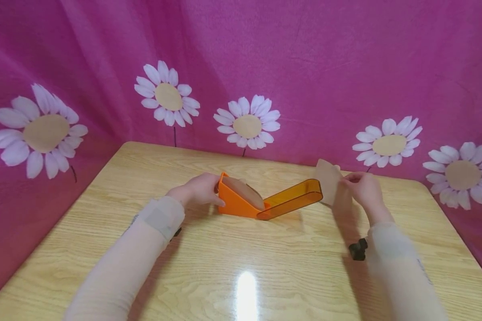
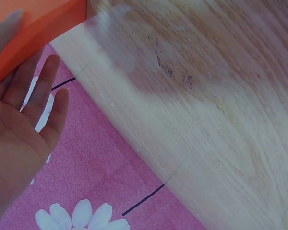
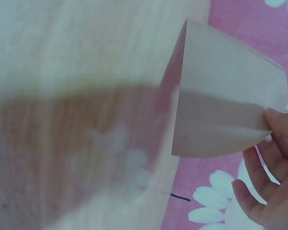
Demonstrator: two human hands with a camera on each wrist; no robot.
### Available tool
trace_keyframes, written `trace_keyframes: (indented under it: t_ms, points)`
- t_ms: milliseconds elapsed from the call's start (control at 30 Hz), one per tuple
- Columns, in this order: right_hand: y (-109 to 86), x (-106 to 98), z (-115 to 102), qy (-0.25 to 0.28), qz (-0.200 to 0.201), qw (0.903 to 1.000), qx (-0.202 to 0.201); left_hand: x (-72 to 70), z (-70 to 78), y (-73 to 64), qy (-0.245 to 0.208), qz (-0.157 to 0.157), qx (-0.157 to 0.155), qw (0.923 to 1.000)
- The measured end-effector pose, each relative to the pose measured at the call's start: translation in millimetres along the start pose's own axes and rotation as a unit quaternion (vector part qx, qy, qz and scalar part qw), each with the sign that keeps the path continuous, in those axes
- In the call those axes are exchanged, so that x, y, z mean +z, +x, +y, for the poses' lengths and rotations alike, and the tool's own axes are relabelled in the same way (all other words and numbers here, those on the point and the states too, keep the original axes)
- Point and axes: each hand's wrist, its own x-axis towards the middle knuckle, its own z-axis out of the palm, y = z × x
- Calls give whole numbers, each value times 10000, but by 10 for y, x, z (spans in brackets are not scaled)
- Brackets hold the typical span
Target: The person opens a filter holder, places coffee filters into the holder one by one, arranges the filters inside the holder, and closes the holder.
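Observation:
In the head view an orange coffee filter holder (image 1: pixel 238 199) stands on the table, its see-through amber lid (image 1: pixel 291 199) swung out to the right. Brown paper filters (image 1: pixel 243 189) show inside it. My left hand (image 1: pixel 198 189) grips the holder's left end. The left wrist view has the thumb on the orange wall (image 2: pixel 53 31), with some fingers of the left hand (image 2: pixel 19 124) behind it and others extended. Off to the right, my right hand (image 1: pixel 363 189) pinches one brown coffee filter (image 3: pixel 225 91) by its edge between thumb and fingers, raised beyond the lid's end.
The wooden table (image 1: pixel 289 267) ends at the back against a magenta cloth (image 1: pixel 305 67) printed with white daisies. Both forearms reach in from the front, and a small black device (image 1: pixel 358 249) sits by the right wrist. Light glares near the table's front.

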Motion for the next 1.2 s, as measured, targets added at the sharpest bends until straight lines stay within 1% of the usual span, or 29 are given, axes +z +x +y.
trace_keyframes:
  t_ms: [133, 233, 333, 467, 633, 733, 867, 1000, 1100, 1200]
  points:
    - [2, -85, -25, 108, 186, 9997, -105, -2, 10, 6, -15, -13, -23, 10000]
    - [-3, -146, -84, 150, 273, 9995, -102, -9, 14, 3, -13, -8, -119, 9999]
    - [-13, -208, -168, 188, 374, 9991, -40, -11, 5, 4, 31, 22, -109, 9999]
    - [-30, -281, -297, 325, 427, 9986, 26, -14, -2, -1, 153, 63, 16, 9999]
    - [-65, -361, -450, 431, 587, 9973, -69, -14, -1, -3, 91, 18, -14, 10000]
    - [-92, -403, -540, 503, 596, 9969, -77, -11, 4, -1, 44, 14, -59, 10000]
    - [-112, -448, -650, 597, 683, 9956, -222, -10, 9, -2, -24, 1, -134, 9999]
    - [-126, -490, -745, 706, 893, 9927, -408, -12, 12, -2, 10, 3, -120, 9999]
    - [-143, -507, -808, 862, 1025, 9897, -500, -17, 17, -6, 37, 2, -107, 9999]
    - [-171, -517, -880, 1082, 1076, 9865, -594, -22, 26, -16, 27, -2, -119, 9999]
